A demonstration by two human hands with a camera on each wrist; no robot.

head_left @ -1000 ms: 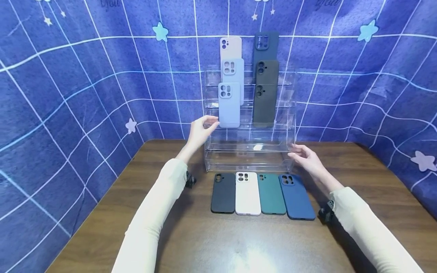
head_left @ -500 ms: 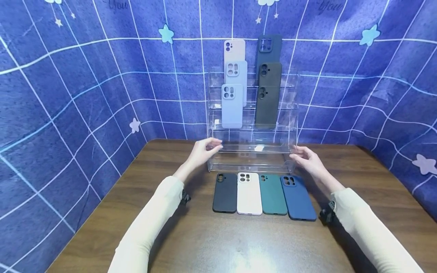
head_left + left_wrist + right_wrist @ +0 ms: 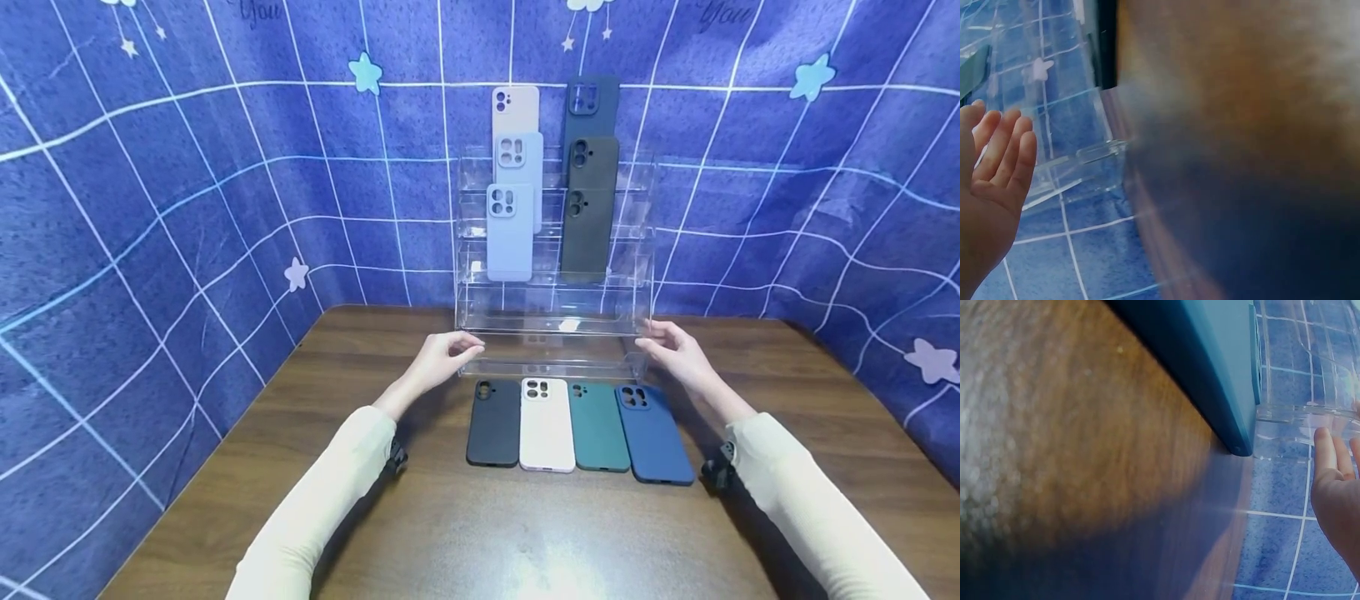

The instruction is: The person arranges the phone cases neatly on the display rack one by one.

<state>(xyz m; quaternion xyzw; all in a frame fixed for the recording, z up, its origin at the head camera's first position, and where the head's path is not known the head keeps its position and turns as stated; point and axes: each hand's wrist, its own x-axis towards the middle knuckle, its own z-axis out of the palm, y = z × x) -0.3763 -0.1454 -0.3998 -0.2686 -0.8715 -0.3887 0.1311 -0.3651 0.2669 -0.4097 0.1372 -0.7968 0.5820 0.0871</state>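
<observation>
A: Standing where, the clear rack point(image 3: 525, 327) included?

B: Standing upright on the brown wooden table point(image 3: 450, 533), bearing six phone cases point(image 3: 510, 242) in its upper tiers.

A: Gripping anything?

B: Extending the left hand point(image 3: 447, 354) loosely at the rack's lower left edge, apparently holding nothing; placing the right hand point(image 3: 677, 350) at the right edge with fingers fairly straight, leaving any contact too unclear to tell.

A: Risking what from here?

B: Probably toppling an upper case, if jolting either side of the rack. Possibly shoving the black case point(image 3: 492, 433), white case point(image 3: 547, 433), green case point(image 3: 602, 433) and blue case point(image 3: 657, 442), all lying in a row just in front, if pulling the rack forward. Perhaps clipping the slanted blue case, if swinging the right wrist's black device point(image 3: 718, 469) inward.

A: Working in what setting?

B: Using wood-grain, catching bright glare up front; facing blue cloth point(image 3: 225, 183) printed with white grid lines and stars point(image 3: 296, 275), hiding the room beyond.
</observation>
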